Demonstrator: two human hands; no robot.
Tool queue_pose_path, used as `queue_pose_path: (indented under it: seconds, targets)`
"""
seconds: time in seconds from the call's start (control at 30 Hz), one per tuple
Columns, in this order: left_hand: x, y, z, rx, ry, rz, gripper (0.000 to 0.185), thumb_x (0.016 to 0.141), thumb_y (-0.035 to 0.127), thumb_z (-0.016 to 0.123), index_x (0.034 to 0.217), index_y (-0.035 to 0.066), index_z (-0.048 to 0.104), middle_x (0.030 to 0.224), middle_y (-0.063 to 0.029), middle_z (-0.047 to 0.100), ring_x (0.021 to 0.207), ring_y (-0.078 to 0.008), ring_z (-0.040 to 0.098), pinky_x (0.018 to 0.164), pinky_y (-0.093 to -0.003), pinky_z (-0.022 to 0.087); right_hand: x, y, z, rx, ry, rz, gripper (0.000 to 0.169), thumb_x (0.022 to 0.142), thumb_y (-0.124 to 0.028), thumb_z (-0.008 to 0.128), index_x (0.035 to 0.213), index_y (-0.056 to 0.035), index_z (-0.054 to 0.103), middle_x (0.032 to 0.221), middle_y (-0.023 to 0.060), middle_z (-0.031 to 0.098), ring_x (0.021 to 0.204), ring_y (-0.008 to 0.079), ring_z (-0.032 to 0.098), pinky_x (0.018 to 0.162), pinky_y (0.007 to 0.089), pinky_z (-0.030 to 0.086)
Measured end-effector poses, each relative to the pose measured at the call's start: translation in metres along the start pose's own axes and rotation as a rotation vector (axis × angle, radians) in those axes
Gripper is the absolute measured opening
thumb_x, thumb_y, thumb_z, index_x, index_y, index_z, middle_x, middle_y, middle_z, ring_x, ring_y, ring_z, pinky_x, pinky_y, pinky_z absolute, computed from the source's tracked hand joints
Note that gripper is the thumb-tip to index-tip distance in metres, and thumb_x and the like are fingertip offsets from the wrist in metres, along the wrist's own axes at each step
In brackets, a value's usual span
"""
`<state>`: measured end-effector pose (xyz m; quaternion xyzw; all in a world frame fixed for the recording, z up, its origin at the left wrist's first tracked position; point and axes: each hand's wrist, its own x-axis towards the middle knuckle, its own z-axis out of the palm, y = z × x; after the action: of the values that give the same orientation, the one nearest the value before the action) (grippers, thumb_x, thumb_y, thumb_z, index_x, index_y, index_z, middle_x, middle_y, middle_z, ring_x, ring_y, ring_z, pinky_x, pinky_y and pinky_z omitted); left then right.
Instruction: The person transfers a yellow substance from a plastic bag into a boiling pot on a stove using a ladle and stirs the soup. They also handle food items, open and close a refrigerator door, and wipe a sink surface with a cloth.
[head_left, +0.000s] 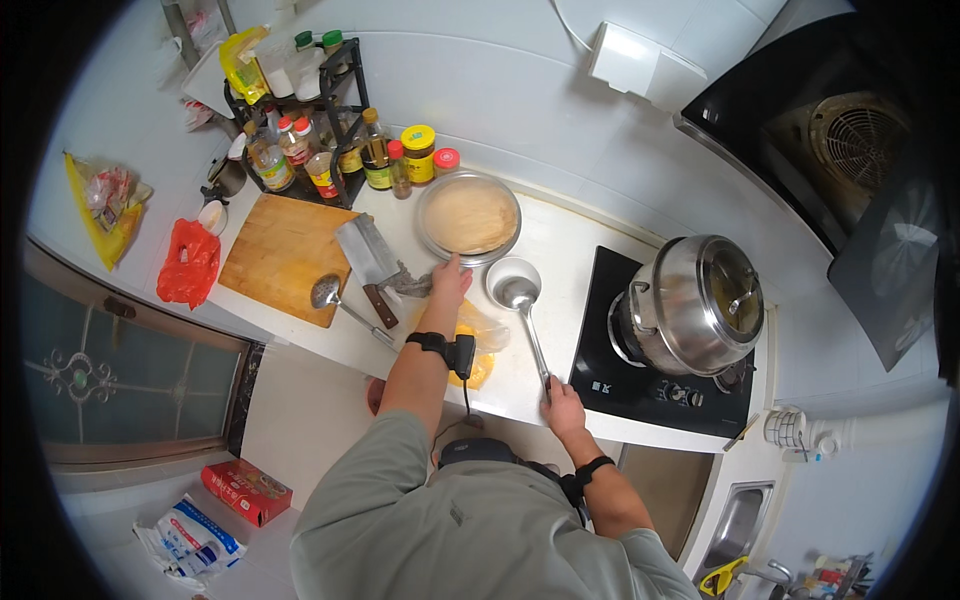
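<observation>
My right hand (562, 409) grips the handle of a steel ladle (534, 330) near the counter's front edge. The ladle's head rests in a small white bowl (495, 279). My left hand (448, 283) reaches forward to the near rim of a round metal dish (512, 241). Its fingertips are at that rim, but whether they grip it is hidden. A pale tan, flat round food (469, 214), perhaps dough or flatbread, fills most of the dish. Under my left forearm lies a clear plastic bag (487, 330) with something yellow-orange in it.
Left of my hand lie a cleaver (367, 247), a slotted skimmer (326, 291) and a wooden cutting board (281, 247). A black rack (349, 150) of bottles stands behind. At right, a large lidded steel pot (675, 300) sits on a black gas hob (637, 397) near the range hood (772, 90).
</observation>
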<state>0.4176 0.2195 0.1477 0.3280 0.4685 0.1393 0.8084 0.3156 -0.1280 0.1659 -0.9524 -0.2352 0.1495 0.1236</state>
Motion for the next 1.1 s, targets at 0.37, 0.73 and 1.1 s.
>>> queue_pose_path:
  seconds: [0.37,0.73,1.1]
  targets:
    - [-0.006,0.012,0.016,0.1,0.066,0.06,0.019,0.087,0.011,0.051,0.103,0.002,0.055,0.091,-0.0076,0.061,0.073,-0.017,0.061,0.063,-0.0278,0.048,-0.037,0.026,-0.024,0.152,0.063,-0.017,0.051,0.075,-0.01,0.061,0.122,0.0005,0.047,0.109,0.0218,0.054,0.099,0.0368,0.054,0.085,0.0402,0.047]
    - [0.001,0.031,0.053,-0.053,0.243,-0.002,0.015,0.084,0.007,0.049,0.09,-0.003,0.057,0.076,-0.0119,0.061,0.061,-0.0214,0.059,0.048,-0.0281,0.047,-0.053,0.052,-0.005,0.167,0.127,-0.027,0.049,0.074,-0.01,0.061,0.121,-0.0006,0.05,0.101,0.0184,0.056,0.08,0.0291,0.059,0.074,0.037,0.05]
    - [0.018,0.044,0.066,0.31,0.257,-0.091,0.02,0.086,0.006,0.047,0.099,0.0,0.06,0.077,-0.013,0.063,0.058,-0.0202,0.062,0.045,-0.0298,0.051,-0.077,0.058,-0.002,0.209,0.069,0.048,0.05,0.075,-0.01,0.061,0.123,0.0019,0.05,0.093,0.022,0.058,0.072,0.0293,0.061,0.07,0.0371,0.05]
